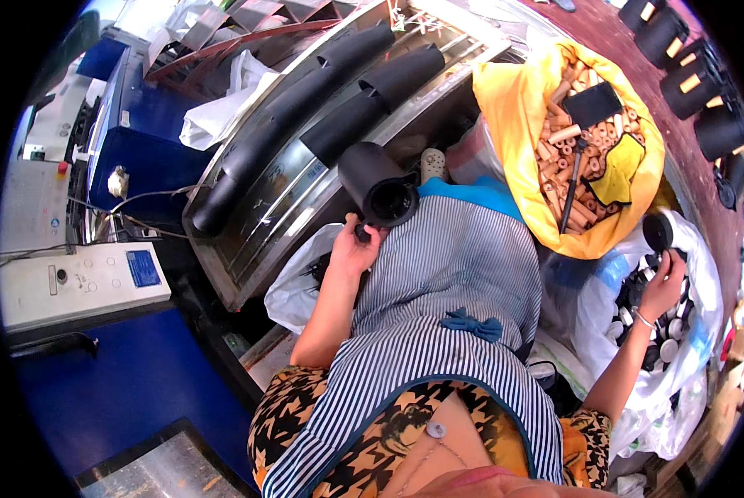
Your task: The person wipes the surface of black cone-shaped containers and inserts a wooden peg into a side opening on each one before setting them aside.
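- A crowded workshop seen from above: a blue machine (131,158) with a grey control box (81,286) at the left, and a slanted steel tray (260,228) running up the middle, with dark floor at the top right.
- Two long black tubes (305,124) lie side by side along the tray, well up from its lower edge.
- A person in a striped apron (446,299) sits below the tray's lower end.
- The left hand (351,249) holds up a short black tube (380,187) at that lower end, its open mouth turned toward the camera; the fingers are closed at its lower rim, so the grip is shut on it.
- The tube is matt black, thick-walled and round, with a darker hollow centre.
- The right hand (664,282) is out at the right, over a white bag (704,290) of black and white caps; its fingers are closed on a round black cap (658,228).
- Judged from this, the step in hand is bringing a cap to the tube's end; the next move would call for swinging the right hand across and lining the cap squarely with the mouth.
- A yellow bag (513,91) of tan short rods lies between the two hands, with a black scoop (587,108) on top.
- More black sleeves (691,79) stand along the top right.
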Tool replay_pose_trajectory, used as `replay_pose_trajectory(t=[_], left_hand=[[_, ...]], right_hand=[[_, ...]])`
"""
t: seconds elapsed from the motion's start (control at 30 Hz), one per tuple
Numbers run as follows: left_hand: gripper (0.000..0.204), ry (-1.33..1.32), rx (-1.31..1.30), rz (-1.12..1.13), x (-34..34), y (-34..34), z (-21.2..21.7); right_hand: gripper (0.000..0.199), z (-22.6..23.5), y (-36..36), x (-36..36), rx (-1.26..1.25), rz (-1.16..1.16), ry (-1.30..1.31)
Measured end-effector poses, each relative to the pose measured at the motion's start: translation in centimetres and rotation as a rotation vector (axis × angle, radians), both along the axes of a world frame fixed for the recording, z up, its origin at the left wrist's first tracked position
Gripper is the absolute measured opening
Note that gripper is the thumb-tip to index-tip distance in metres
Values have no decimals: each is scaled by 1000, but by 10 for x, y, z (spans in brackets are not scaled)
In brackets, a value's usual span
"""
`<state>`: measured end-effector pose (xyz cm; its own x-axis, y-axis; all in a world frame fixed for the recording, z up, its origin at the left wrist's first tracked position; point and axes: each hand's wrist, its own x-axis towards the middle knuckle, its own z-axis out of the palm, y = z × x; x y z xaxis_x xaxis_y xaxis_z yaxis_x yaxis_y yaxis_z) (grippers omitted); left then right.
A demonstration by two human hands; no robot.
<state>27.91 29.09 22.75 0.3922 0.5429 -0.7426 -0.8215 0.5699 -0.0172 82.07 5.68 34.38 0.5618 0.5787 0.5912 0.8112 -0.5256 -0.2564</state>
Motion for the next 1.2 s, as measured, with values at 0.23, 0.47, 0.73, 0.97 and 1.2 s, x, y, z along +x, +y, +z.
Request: replay_pose_trajectory(t=[0.23, 0.47, 0.73, 0.97, 1.2], left_hand=[[30, -120, -17, 54, 13, 5, -1], [21, -167, 35, 38, 19, 9, 4], [29, -217, 32, 39, 20, 8, 7], [34, -199, 18, 32, 20, 10, 13], [31, -194, 31, 31, 22, 7, 13]], right_hand=[[11, 51, 155, -210, -98, 1077, 662], [33, 11, 241, -276, -279, 1135, 255], [83, 22, 231, -320, -430, 1078, -386], [50, 20, 242, -318, -341, 1245, -638], [56, 21, 257, -312, -397, 1365, -547]])
